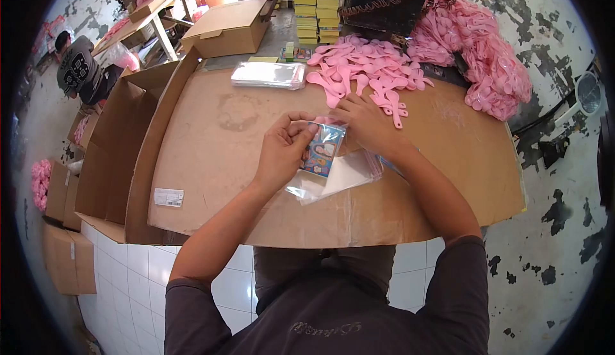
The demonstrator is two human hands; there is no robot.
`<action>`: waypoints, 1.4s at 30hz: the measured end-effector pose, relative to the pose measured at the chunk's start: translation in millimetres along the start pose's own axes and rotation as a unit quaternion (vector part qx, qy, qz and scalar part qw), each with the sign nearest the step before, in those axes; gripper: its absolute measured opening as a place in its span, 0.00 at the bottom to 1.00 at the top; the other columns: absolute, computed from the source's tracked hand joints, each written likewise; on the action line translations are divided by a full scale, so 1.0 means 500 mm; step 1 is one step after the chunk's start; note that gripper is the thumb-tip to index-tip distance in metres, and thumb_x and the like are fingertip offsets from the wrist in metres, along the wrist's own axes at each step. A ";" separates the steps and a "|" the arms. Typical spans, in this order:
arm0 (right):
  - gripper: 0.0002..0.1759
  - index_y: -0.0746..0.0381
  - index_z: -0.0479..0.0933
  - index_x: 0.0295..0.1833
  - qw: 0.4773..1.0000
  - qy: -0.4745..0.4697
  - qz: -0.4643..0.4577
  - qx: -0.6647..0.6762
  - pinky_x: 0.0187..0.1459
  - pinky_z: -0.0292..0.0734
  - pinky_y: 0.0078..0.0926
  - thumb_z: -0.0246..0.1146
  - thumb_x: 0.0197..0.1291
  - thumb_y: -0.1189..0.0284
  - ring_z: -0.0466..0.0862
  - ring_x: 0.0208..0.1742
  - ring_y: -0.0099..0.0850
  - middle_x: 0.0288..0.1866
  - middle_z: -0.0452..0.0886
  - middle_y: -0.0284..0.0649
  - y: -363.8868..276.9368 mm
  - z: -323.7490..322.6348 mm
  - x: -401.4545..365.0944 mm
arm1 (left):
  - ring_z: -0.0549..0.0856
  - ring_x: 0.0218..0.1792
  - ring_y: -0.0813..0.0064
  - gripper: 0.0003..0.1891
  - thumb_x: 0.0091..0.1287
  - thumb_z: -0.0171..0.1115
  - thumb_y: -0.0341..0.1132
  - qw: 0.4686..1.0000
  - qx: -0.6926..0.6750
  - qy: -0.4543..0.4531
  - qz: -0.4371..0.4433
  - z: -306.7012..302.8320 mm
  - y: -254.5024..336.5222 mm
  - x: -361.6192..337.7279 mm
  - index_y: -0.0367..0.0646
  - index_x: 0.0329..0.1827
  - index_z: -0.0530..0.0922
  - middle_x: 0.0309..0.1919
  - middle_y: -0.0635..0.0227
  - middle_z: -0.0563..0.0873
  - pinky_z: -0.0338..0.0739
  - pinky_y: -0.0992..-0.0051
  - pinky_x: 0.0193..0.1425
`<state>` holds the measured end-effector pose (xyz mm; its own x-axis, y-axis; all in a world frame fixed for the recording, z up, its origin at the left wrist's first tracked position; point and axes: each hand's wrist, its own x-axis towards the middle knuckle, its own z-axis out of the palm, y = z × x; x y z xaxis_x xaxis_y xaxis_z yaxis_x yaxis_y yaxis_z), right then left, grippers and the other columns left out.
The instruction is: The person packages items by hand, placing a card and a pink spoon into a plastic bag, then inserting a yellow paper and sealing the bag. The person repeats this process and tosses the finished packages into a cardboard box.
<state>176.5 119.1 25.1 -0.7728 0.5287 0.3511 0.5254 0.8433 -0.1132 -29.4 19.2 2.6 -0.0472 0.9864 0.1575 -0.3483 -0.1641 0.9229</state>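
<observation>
My left hand [286, 145] is closed on a clear plastic bag [337, 132] with a blue printed card [320, 153] in it, thumb on the front. Beside the bag's upper edge, my right hand [364, 119] has bent fingers with hidden tips; what they hold, if anything, I cannot make out. A bit of pink shows between the two hands. Just beyond lies a loose heap of pink rice paddles [368, 63], some with a hole in the handle. More clear bags [343, 174] lie flat under my hands.
A stack of clear bags [268, 75] lies further back, near tall piles of yellow-edged cards [307, 15]. Bagged pink paddles [474, 54] are heaped at the right. An open carton [122, 156] stands along the left edge. A person [83, 66] sits at far left.
</observation>
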 end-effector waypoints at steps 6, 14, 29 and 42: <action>0.09 0.65 0.86 0.52 0.929 0.102 0.091 0.343 0.42 0.77 0.25 0.63 0.73 0.78 0.82 0.40 0.24 0.45 0.86 0.34 0.004 -0.099 -0.054 | 0.89 0.44 0.82 0.16 0.78 0.64 0.29 0.996 0.054 -0.055 -0.035 0.001 0.008 -0.010 0.33 0.65 0.77 0.48 0.62 0.91 0.85 0.81 0.47; 0.11 0.63 0.86 0.51 0.968 0.002 0.047 0.245 0.43 0.79 0.28 0.67 0.63 0.80 0.84 0.40 0.28 0.44 0.87 0.39 -0.023 -0.148 -0.105 | 0.88 0.44 0.84 0.14 0.78 0.66 0.32 0.991 0.069 -0.100 -0.054 0.019 -0.002 -0.026 0.30 0.60 0.82 0.47 0.63 0.92 0.84 0.82 0.49; 0.25 0.62 0.78 0.67 0.923 0.007 -0.069 0.379 0.74 0.70 0.39 0.61 0.64 0.82 0.75 0.75 0.40 0.72 0.77 0.45 -0.077 -0.148 -0.087 | 0.88 0.50 0.81 0.16 0.81 0.63 0.36 0.960 -0.039 -0.227 -0.160 0.014 0.006 -0.033 0.35 0.64 0.80 0.50 0.65 0.90 0.83 0.77 0.55; 0.07 0.64 0.85 0.45 0.980 0.067 -0.010 0.185 0.38 0.78 0.32 0.71 0.64 0.73 0.83 0.36 0.33 0.35 0.84 0.39 -0.147 -0.255 -0.074 | 0.80 0.71 0.72 0.30 0.72 0.58 0.23 0.963 0.115 -0.240 0.041 0.040 0.056 -0.057 0.38 0.78 0.68 0.70 0.62 0.80 0.75 0.69 0.72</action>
<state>212.1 25.2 138.8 -0.7142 0.5158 0.4732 0.3267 0.8435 -0.4263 -19.2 -13.7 30.7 0.3920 0.8604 0.3256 -0.1424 -0.2929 0.9455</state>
